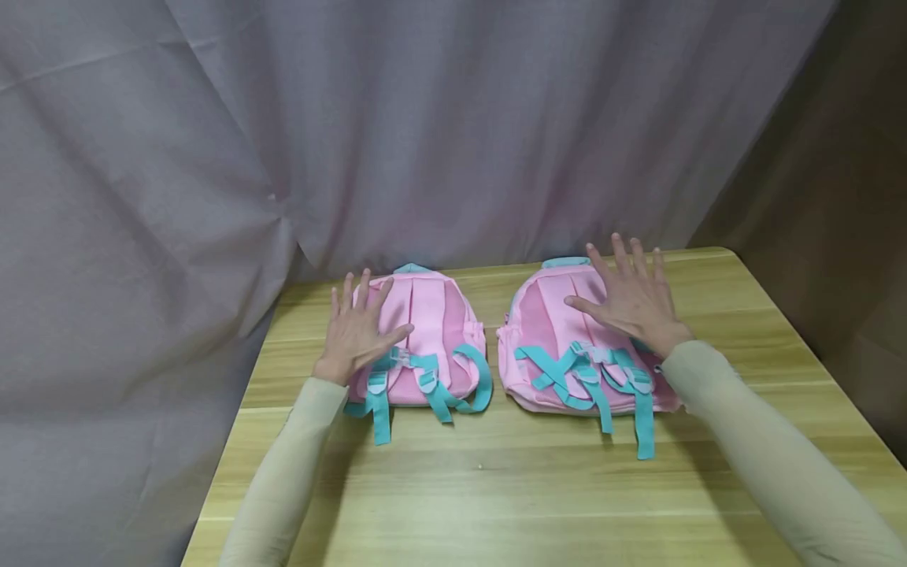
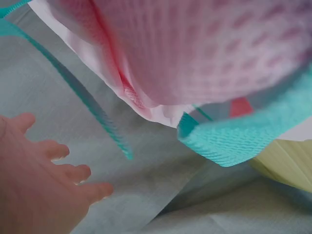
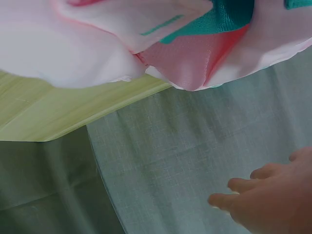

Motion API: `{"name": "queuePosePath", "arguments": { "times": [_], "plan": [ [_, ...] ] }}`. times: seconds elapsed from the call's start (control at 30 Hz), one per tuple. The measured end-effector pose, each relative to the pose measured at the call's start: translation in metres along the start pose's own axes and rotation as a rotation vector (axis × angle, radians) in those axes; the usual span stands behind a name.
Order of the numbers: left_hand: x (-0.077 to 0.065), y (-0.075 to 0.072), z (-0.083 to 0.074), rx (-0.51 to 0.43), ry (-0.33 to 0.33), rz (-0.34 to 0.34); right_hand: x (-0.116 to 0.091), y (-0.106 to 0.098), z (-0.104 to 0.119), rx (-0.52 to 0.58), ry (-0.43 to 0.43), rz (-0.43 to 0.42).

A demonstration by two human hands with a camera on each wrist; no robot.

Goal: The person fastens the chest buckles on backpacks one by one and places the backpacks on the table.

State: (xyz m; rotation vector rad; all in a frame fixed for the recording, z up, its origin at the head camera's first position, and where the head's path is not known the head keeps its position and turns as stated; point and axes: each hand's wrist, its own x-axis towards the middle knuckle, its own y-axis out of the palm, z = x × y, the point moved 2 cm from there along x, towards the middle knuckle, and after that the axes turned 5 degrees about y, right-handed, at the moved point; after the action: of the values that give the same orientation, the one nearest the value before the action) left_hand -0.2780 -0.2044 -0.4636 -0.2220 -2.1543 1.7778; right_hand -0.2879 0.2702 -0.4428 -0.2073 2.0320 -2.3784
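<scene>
Two pink backpacks lie side by side on the wooden table, strap sides up with teal straps and pale buckles. Over the left side of the left backpack [image 1: 428, 315] is my left hand [image 1: 356, 335], fingers spread and pointing away. My right hand [image 1: 635, 302] is spread the same way over the upper right part of the right backpack [image 1: 527, 315]. Neither hand grips anything. In the left wrist view a teal strap [image 2: 229, 144] and pink mesh [image 2: 204, 53] fill the top. The right wrist view has pink fabric [image 3: 185, 63] above the fingers.
The wooden table [image 1: 453, 504] extends toward me, with its back edge against a grey curtain [image 1: 453, 142]. A darker brown curtain [image 1: 836, 197] hangs along the right side. Loose strap ends [image 1: 645, 433] trail from the bags onto the table.
</scene>
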Motion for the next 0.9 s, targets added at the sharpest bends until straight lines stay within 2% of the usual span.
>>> {"name": "queuePosePath", "arguments": {
  "times": [0.47, 0.9],
  "plan": [
    [0.005, -0.001, -0.007, -0.023, 0.007, 0.005, -0.003, 0.000, 0.000, 0.001, -0.005, 0.007],
    [0.015, -0.003, -0.023, -0.045, 0.066, -0.005, -0.011, -0.005, -0.001, 0.022, 0.002, -0.004]
  ]
}}
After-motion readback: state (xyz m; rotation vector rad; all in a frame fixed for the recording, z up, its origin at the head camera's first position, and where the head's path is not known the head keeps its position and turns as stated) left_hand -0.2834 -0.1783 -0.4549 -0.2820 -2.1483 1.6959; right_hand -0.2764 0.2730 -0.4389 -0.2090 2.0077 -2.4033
